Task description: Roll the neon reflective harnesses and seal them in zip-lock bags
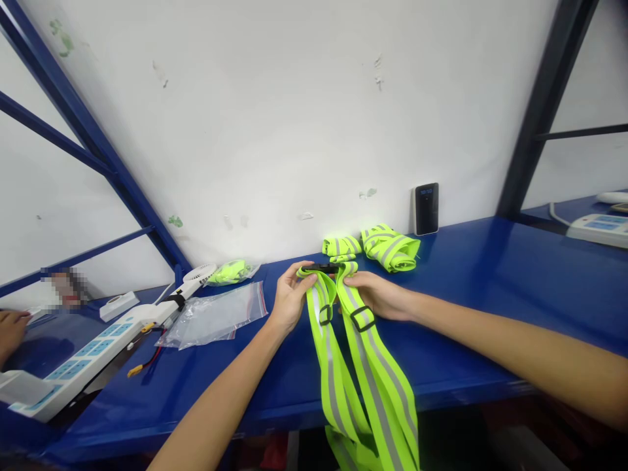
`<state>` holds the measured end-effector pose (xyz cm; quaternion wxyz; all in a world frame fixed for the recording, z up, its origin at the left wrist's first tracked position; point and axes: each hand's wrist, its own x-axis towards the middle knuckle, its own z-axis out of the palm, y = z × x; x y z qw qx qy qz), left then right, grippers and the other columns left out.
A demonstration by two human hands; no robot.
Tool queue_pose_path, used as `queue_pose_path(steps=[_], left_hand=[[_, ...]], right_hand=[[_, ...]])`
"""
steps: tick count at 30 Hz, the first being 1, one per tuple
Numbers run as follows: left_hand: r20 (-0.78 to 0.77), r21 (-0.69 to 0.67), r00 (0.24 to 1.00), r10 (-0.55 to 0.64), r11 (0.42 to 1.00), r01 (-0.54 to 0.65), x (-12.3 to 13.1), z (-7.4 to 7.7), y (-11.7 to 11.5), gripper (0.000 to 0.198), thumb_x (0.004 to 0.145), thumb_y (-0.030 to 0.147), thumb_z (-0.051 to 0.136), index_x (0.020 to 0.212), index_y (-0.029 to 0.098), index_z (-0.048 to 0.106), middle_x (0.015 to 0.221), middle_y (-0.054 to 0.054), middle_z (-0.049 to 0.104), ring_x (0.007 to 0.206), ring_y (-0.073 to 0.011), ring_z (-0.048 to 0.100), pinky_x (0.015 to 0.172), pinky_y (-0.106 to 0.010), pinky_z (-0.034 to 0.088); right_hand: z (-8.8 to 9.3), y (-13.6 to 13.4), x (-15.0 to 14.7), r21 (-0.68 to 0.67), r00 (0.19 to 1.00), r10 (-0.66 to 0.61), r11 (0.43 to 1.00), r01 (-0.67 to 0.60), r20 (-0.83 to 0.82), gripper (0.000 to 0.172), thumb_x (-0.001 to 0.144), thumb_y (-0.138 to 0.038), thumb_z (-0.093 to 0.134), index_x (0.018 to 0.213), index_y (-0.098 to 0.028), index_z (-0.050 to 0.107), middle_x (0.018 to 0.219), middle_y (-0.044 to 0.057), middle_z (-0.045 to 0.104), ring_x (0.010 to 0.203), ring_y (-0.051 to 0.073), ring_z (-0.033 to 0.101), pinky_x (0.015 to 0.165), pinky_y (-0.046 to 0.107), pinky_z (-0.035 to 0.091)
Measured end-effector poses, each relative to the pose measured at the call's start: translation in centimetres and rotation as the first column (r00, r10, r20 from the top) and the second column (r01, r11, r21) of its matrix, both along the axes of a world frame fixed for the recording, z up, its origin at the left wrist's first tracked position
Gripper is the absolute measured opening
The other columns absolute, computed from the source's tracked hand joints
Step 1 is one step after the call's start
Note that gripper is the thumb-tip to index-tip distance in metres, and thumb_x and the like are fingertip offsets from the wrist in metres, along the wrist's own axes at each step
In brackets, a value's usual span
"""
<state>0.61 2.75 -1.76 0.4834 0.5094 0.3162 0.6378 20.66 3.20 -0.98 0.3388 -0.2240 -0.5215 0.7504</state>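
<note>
Both hands hold up a neon yellow-green reflective strap point(377, 373) with grey stripes, its long loops hanging over the table's front edge. My left hand point(290, 297) pinches the strap's upper left end beside a black buckle point(320, 268). On the other side, my right hand point(375, 294) grips the upper right end, its fingers partly hidden behind the webbing. Two black slide adjusters sit lower on the strap, the right adjuster point(363, 319) being the larger in view. Behind the hands lie a small rolled reflective strap point(342, 246) and a bigger rolled bundle point(391, 248).
Clear plastic zip bags point(220, 314) lie left on the blue table point(481, 288). Near them are a bagged yellow-green strap point(230, 271), a long white power strip point(88, 353) and yellow-ended connectors point(135, 371). A dark-screened device point(426, 208) leans against the wall. Another person's hand point(12, 330) shows far left.
</note>
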Motion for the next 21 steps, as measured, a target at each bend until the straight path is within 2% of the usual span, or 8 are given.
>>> queue_pose_path(steps=[3, 5, 9, 11, 15, 21], left_hand=[[0.023, -0.056, 0.998, -0.057, 0.997, 0.058, 0.3, 0.1, -0.3, 0.060, 0.066, 0.025, 0.081, 0.121, 0.021, 0.059, 0.091, -0.002, 0.071, 0.079, -0.0151, 0.066, 0.079, -0.028, 0.049], [0.060, -0.105, 0.994, -0.092, 0.990, 0.098, 0.5, -0.1, -0.5, 0.065, 0.067, 0.028, 0.081, 0.126, 0.020, 0.056, 0.089, -0.002, 0.071, 0.077, -0.0158, 0.067, 0.078, -0.029, 0.050], [0.062, -0.238, 0.957, -0.284, 0.927, 0.291, 0.9, -0.7, -0.9, 0.049, 0.072, 0.047, 0.076, 0.103, 0.010, 0.067, 0.073, -0.007, 0.070, 0.065, -0.0188, 0.066, 0.070, -0.032, 0.051], [0.048, -0.283, 0.932, -0.359, 0.890, 0.357, 1.0, -1.0, -1.0, 0.048, 0.072, 0.053, 0.074, 0.094, 0.010, 0.068, 0.070, -0.008, 0.070, 0.060, -0.0194, 0.065, 0.067, -0.033, 0.051], [0.048, -0.286, 0.936, -0.347, 0.894, 0.346, 1.0, -1.0, -1.1, 0.044, 0.071, 0.046, 0.078, 0.095, 0.011, 0.068, 0.077, -0.010, 0.072, 0.065, -0.0202, 0.068, 0.069, -0.034, 0.053], [0.081, -0.277, 0.929, -0.361, 0.887, 0.369, 1.1, -0.1, -1.5, 0.034, 0.068, 0.026, 0.080, 0.096, 0.013, 0.068, 0.082, -0.009, 0.073, 0.066, -0.0201, 0.068, 0.067, -0.034, 0.054]], right_hand=[[-0.1, -0.4, -0.4, -0.043, 0.999, -0.016, 0.999, 0.014, -0.035, 0.019, 0.080, -0.028, 0.070, 0.093, -0.014, 0.069, 0.088, 0.008, 0.075, 0.080, 0.019, 0.070, 0.078, 0.031, 0.054], [0.0, -0.6, -0.5, -0.049, 0.997, -0.028, 0.999, 0.025, -0.068, 0.018, 0.080, -0.028, 0.072, 0.091, -0.014, 0.070, 0.083, 0.006, 0.075, 0.074, 0.017, 0.070, 0.074, 0.029, 0.054], [-0.1, -0.5, -0.4, -0.031, 0.993, -0.041, 0.999, 0.038, -0.110, 0.014, 0.078, -0.026, 0.074, 0.085, -0.014, 0.071, 0.078, 0.004, 0.074, 0.068, 0.015, 0.069, 0.069, 0.026, 0.053], [-0.4, -0.3, -0.5, -0.011, 0.993, -0.070, 0.998, 0.069, -0.093, 0.016, 0.076, -0.026, 0.076, 0.085, -0.015, 0.071, 0.080, 0.004, 0.074, 0.070, 0.015, 0.069, 0.071, 0.027, 0.053], [-1.4, 0.3, -0.8, 0.087, 0.984, -0.160, 0.982, 0.166, -0.075, 0.028, 0.072, -0.031, 0.079, 0.094, -0.015, 0.071, 0.085, 0.005, 0.075, 0.076, 0.019, 0.070, 0.079, 0.033, 0.053], [-2.3, 0.8, -1.0, 0.197, 0.975, -0.216, 0.955, 0.221, -0.046, 0.035, 0.071, -0.038, 0.079, 0.096, -0.016, 0.072, 0.084, 0.005, 0.075, 0.073, 0.021, 0.069, 0.077, 0.036, 0.052]])
